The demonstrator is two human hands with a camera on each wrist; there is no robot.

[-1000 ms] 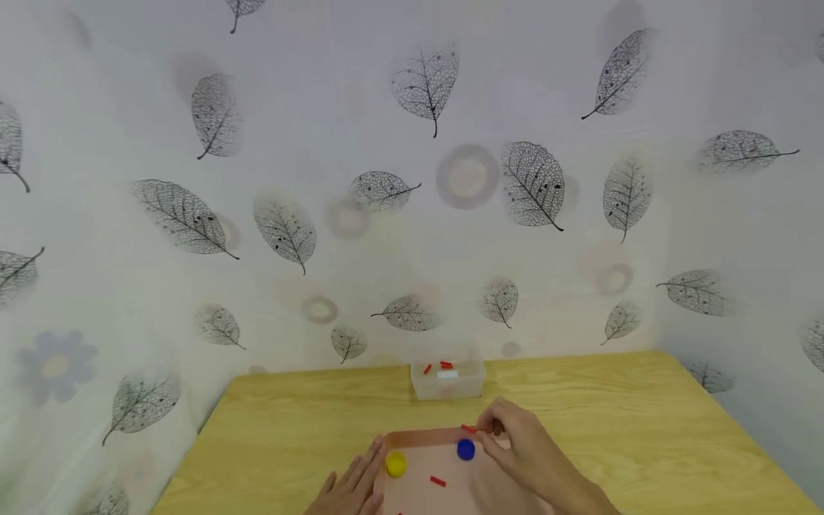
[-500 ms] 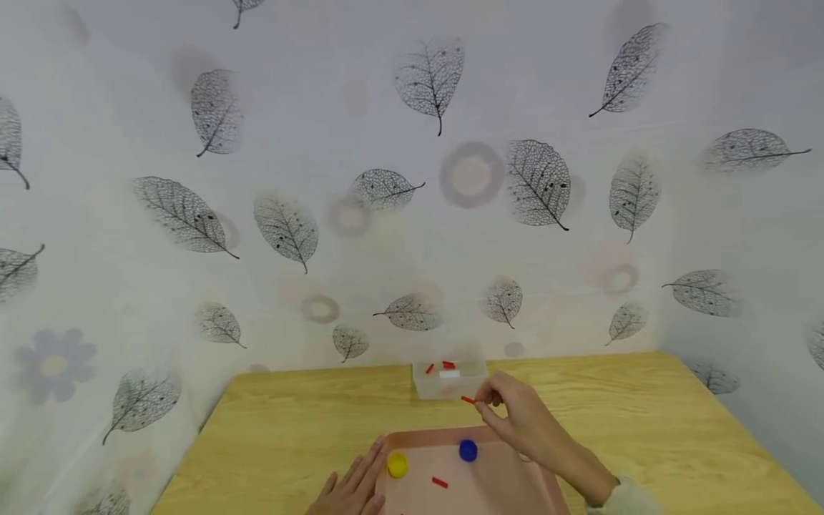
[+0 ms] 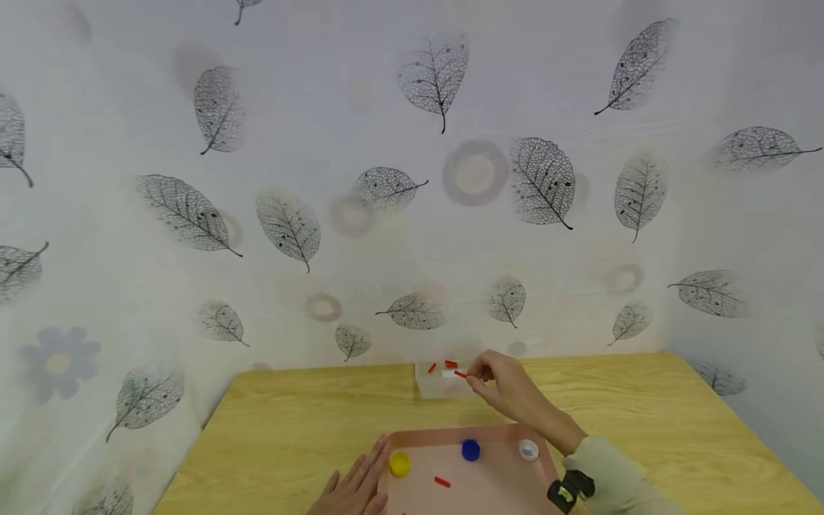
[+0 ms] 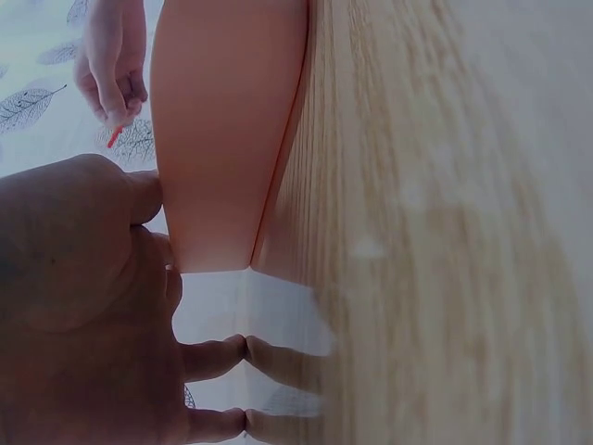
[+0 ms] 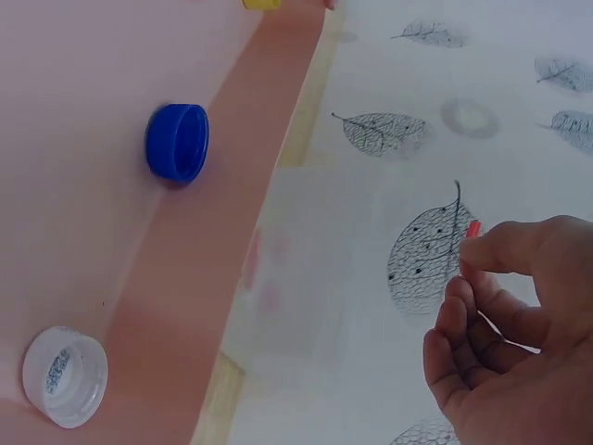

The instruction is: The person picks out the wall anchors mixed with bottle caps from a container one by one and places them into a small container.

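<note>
My right hand (image 3: 508, 386) pinches a small red stick (image 3: 460, 374) between thumb and fingertips. In the head view it hovers at the right side of a translucent box (image 3: 438, 388), whose near right part it covers. Several red sticks (image 3: 451, 364) lie in that box with a white piece. My left hand (image 3: 354, 483) lies against the left side of a pink tray (image 3: 444, 434), fingers extended; the left wrist view shows its fingertips on the wooden surface. Inside the tray are a yellow cap (image 3: 400, 464), a blue cap (image 5: 177, 143), a clear cap (image 5: 65, 376) and a red stick (image 3: 442, 482).
The tray stands on a wooden table (image 3: 290, 408), its near part cut off by the frame. Behind the table rises a wall (image 3: 412, 243) with leaf prints. A dark strap device (image 3: 570, 491) sits on the right wrist over a light sleeve (image 3: 618, 472).
My right hand has carried the red stick from the tray's far rim away to the translucent box. The clear cap has come into view from behind the arm. My left hand stays put.
</note>
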